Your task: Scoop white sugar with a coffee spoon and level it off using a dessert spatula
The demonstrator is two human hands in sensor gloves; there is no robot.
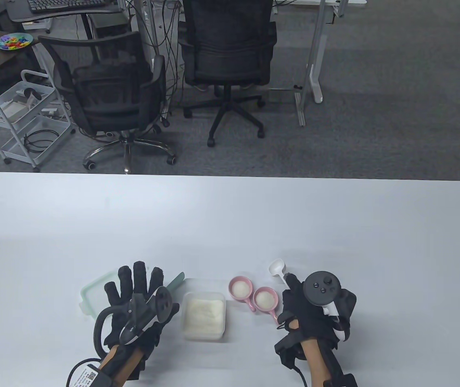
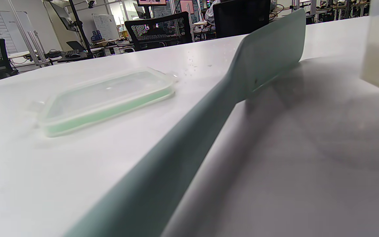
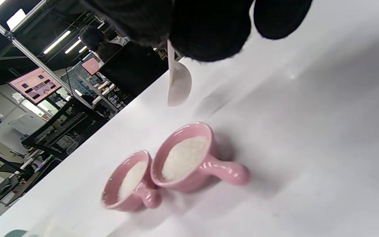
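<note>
- While the right hand [image 1: 294, 300], lower right of frame, pinched the white coffee spoon [image 1: 276, 269] w/ bowl empty, scooping looked not yet begun.
- Left hand [image 1: 135, 292], fingers straight, lay over the dessert spatula [image 1: 174, 282], lower left.
- Next: dip spoon into sugar container [image 1: 204, 316], lower centre of tabletop [image 1: 230, 217].

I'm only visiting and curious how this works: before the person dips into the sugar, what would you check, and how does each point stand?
1. Coffee spoon held in right hand: ok.
2. Spoon bowl empty: ok.
3. Sugar container open, lid set aside: ok.
4. Dessert spatula in left hand's grip: not ok, fingers straight above it.
5. Two pink cups clear of the container: ok, already filled.
</note>
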